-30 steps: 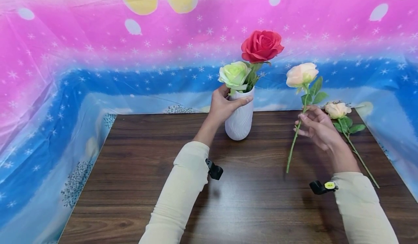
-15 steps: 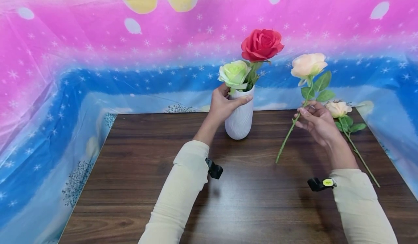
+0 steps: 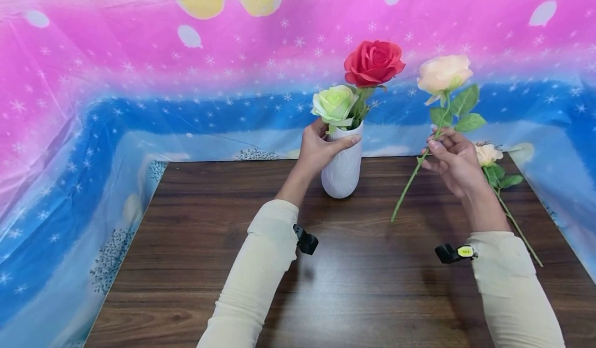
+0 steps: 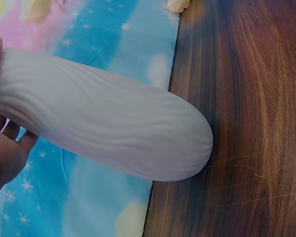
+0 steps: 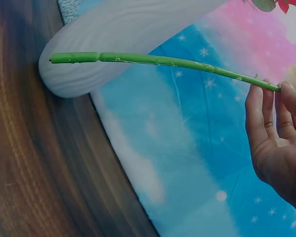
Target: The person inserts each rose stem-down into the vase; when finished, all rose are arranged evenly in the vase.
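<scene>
My left hand [image 3: 321,149] grips the upper part of a white vase [image 3: 342,169] with a wavy relief surface; the left wrist view shows the vase [image 4: 113,121] down to its base on the table. A red rose [image 3: 374,63] and a pale green rose [image 3: 334,104] stand in the vase. To the right, my right hand [image 3: 453,156] pinches a peach rose [image 3: 444,74] by its green stem, bloom up and stem slanting down to the left. In the right wrist view the bare stem [image 5: 158,60] passes in front of the vase, its lower end free.
Another peach rose [image 3: 489,154] lies on the dark wooden table [image 3: 354,286] at the right, partly hidden behind my right hand. A pink and blue snowflake cloth [image 3: 261,69] hangs behind and around the table.
The peach rose in my right hand has risen, and its stem has tilted so the lower end points further left. My left hand and the vase have stayed in place.
</scene>
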The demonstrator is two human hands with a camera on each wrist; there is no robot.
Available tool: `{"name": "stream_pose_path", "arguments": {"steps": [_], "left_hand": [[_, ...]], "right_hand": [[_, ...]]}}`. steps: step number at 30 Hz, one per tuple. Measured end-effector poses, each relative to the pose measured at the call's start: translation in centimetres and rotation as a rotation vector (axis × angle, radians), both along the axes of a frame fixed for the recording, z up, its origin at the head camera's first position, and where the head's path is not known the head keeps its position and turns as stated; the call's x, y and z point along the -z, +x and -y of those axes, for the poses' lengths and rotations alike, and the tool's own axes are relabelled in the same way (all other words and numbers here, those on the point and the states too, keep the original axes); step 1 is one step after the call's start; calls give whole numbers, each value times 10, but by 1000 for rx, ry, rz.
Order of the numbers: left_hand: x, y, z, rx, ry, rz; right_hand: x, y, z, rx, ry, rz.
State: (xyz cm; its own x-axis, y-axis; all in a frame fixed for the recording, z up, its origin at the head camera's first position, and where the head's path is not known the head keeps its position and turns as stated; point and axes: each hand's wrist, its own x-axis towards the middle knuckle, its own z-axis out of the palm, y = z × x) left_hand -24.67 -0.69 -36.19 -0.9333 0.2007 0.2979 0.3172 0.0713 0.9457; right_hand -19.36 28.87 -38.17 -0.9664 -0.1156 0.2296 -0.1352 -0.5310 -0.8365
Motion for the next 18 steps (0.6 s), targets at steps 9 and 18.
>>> {"name": "stream_pose_path", "arguments": {"steps": [9, 18], "left_hand": [[0, 0, 1, 9, -2, -9], [1, 1, 1, 7, 0, 2]], "right_hand": [[-21, -2, 9, 7, -5, -2], [-40, -6, 19, 98, -8, -54]]}}
